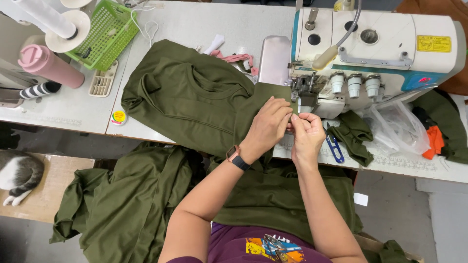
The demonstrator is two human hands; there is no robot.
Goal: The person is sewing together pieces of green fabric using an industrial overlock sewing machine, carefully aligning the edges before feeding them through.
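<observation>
An olive green garment [190,97] lies spread on the white table [204,22] and drapes down over my lap. My left hand [267,124], with a dark watch on its wrist, pinches the fabric edge just in front of the presser foot [303,90] of a white overlock sewing machine [385,44]. Touching it from the right, my right hand [307,134] has its fingers closed on the same fabric edge. The part of the cloth between the fingertips is hidden.
Blue thread snips [334,147] and a small olive scrap [355,134] lie right of my hands. A clear plastic bag [397,126], a green basket [105,34], a pink tumbler [48,65] and a thread cone [56,22] are on the table. A cat [19,175] lies on the floor.
</observation>
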